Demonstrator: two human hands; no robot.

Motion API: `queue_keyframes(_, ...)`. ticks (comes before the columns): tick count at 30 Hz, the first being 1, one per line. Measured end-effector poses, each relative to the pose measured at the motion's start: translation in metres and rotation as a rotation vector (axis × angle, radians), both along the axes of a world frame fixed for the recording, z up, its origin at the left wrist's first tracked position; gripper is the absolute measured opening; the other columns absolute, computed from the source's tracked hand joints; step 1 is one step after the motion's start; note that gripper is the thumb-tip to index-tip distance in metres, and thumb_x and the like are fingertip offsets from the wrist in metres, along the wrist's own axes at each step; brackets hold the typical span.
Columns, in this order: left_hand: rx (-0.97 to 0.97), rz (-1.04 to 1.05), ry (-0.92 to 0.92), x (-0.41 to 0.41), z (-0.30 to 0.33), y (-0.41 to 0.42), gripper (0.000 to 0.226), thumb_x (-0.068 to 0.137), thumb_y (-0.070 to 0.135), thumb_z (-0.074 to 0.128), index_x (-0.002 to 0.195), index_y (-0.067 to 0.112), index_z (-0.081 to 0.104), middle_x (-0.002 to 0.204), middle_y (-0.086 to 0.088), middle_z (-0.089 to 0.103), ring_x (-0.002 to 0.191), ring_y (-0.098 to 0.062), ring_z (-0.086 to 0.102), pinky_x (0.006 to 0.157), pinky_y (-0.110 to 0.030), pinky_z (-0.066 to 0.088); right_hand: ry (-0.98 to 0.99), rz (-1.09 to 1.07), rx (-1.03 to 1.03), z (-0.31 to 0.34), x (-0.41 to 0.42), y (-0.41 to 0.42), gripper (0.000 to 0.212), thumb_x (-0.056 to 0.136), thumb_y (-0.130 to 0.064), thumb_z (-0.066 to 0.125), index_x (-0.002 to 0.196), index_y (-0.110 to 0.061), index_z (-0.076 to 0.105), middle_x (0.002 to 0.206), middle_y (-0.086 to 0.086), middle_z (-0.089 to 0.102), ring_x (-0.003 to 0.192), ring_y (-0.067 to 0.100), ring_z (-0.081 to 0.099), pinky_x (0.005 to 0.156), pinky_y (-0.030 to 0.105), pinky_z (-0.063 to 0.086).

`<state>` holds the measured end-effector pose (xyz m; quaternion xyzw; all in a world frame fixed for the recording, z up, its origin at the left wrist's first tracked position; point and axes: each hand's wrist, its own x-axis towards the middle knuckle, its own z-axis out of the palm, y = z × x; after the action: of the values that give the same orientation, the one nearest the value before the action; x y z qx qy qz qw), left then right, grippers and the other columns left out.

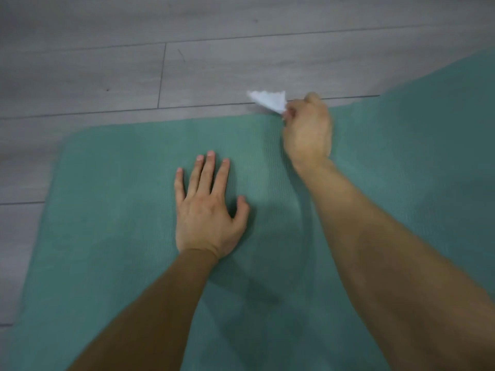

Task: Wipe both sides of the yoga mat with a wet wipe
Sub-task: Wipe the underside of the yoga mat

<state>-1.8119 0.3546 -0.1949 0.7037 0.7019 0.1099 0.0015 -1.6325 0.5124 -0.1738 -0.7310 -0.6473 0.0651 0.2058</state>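
Pinched only in the right hand's (308, 129) grip at the far edge of the green yoga mat (120, 210) on the floor (107, 62), the wet wipe (269, 101) could slip free, while the flat, open left hand (206, 210) may let the mat creep.

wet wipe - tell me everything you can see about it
The wet wipe is a small white sheet, thin and crumpled, bunched into a rough triangle with a ragged outer edge. The right hand pinches one end, and the rest sticks out up and to the left. It sits at the far edge of the green yoga mat, showing against the grey floor. Whether it touches the mat or floor cannot be told; the picture is blurred there.
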Motion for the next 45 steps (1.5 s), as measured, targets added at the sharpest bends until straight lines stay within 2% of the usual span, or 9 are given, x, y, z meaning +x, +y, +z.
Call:
queue_keyframes(6, -0.004, 0.016, 0.019, -0.001, 0.001, 0.002, 0.074, 0.097, 0.052, 0.041, 0.162, 0.018, 0.039, 0.173, -0.005, 0.029, 0.162, -0.023, 0.019, 0.129, -0.057, 0.014, -0.067, 0.556, -0.087, 0.004, -0.067, -0.023, 0.021, 0.100, -0.016, 0.057, 0.106, -0.011, 0.077, 0.108, 0.014, 0.059, 0.098, 0.039, 0.062, 0.079, 0.045, 0.051)
queue_keyframes(12, 0.012, 0.020, 0.015, -0.001, 0.000, 0.003, 0.072, 0.097, 0.051, 0.041, 0.161, 0.018, 0.041, 0.172, -0.006, 0.031, 0.161, -0.023, 0.021, 0.129, -0.057, 0.014, -0.015, -0.113, 0.002, 0.009, 0.027, -0.005, 0.024, 0.098, -0.005, 0.055, 0.110, -0.003, 0.075, 0.115, 0.016, 0.060, 0.098, 0.039, 0.063, 0.084, 0.045, 0.049)
queue_keyframes(17, 0.013, 0.022, 0.023, -0.001, 0.003, 0.003, 0.072, 0.097, 0.052, 0.041, 0.161, 0.018, 0.042, 0.172, -0.006, 0.032, 0.161, -0.023, 0.023, 0.129, -0.056, 0.015, -0.101, 0.545, -0.048, 0.009, -0.010, -0.043, 0.020, 0.097, -0.006, 0.056, 0.106, -0.007, 0.074, 0.104, 0.014, 0.059, 0.094, 0.037, 0.060, 0.081, 0.044, 0.048)
queue_keyframes(22, 0.012, 0.029, 0.035, 0.001, 0.002, 0.003, 0.072, 0.096, 0.051, 0.042, 0.160, 0.019, 0.042, 0.171, -0.006, 0.032, 0.161, -0.024, 0.023, 0.129, -0.056, 0.014, -0.046, -0.101, -0.052, 0.027, 0.056, -0.008, 0.028, 0.098, 0.000, 0.052, 0.115, -0.003, 0.074, 0.123, 0.018, 0.063, 0.107, 0.038, 0.065, 0.093, 0.040, 0.045)
queue_keyframes(27, 0.010, 0.025, 0.035, 0.000, 0.004, 0.003, 0.073, 0.095, 0.051, 0.042, 0.160, 0.017, 0.043, 0.169, -0.008, 0.036, 0.160, -0.025, 0.026, 0.129, -0.056, 0.015, -0.043, 0.714, -0.043, 0.007, -0.002, -0.066, 0.018, 0.094, -0.003, 0.061, 0.105, -0.007, 0.075, 0.097, 0.012, 0.058, 0.090, 0.034, 0.060, 0.077, 0.040, 0.047)
queue_keyframes(32, 0.021, 0.030, 0.034, 0.000, 0.002, 0.005, 0.072, 0.096, 0.052, 0.042, 0.160, 0.019, 0.043, 0.171, -0.006, 0.033, 0.160, -0.023, 0.024, 0.129, -0.055, 0.014, -0.049, -0.047, -0.007, 0.019, 0.070, -0.018, 0.029, 0.093, 0.002, 0.054, 0.112, -0.003, 0.075, 0.115, 0.018, 0.059, 0.095, 0.041, 0.064, 0.087, 0.043, 0.051)
queue_keyframes(37, 0.029, 0.030, 0.031, 0.000, 0.004, 0.004, 0.070, 0.095, 0.051, 0.043, 0.155, 0.016, 0.047, 0.170, -0.007, 0.035, 0.159, -0.025, 0.027, 0.129, -0.056, 0.016, 0.059, 0.697, -0.046, 0.000, 0.023, -0.092, 0.021, 0.097, -0.010, 0.060, 0.110, -0.009, 0.077, 0.098, 0.012, 0.061, 0.090, 0.026, 0.061, 0.080, 0.034, 0.047)
queue_keyframes(42, 0.038, 0.041, 0.024, 0.000, 0.002, 0.005, 0.069, 0.096, 0.050, 0.042, 0.158, 0.021, 0.046, 0.170, -0.005, 0.036, 0.159, -0.023, 0.027, 0.129, -0.055, 0.016, 0.053, -0.077, -0.029, 0.017, 0.082, -0.021, 0.028, 0.099, -0.006, 0.053, 0.115, -0.005, 0.075, 0.123, 0.017, 0.060, 0.105, 0.037, 0.064, 0.092, 0.035, 0.046)
queue_keyframes(45, 0.044, 0.024, 0.006, 0.000, 0.003, 0.005, 0.068, 0.095, 0.048, 0.043, 0.157, 0.020, 0.047, 0.169, -0.006, 0.037, 0.158, -0.024, 0.028, 0.129, -0.055, 0.017, 0.142, 0.315, -0.035, 0.013, 0.023, -0.097, 0.022, 0.096, -0.022, 0.069, 0.101, -0.003, 0.079, 0.109, 0.015, 0.063, 0.090, 0.033, 0.065, 0.085, 0.038, 0.051)
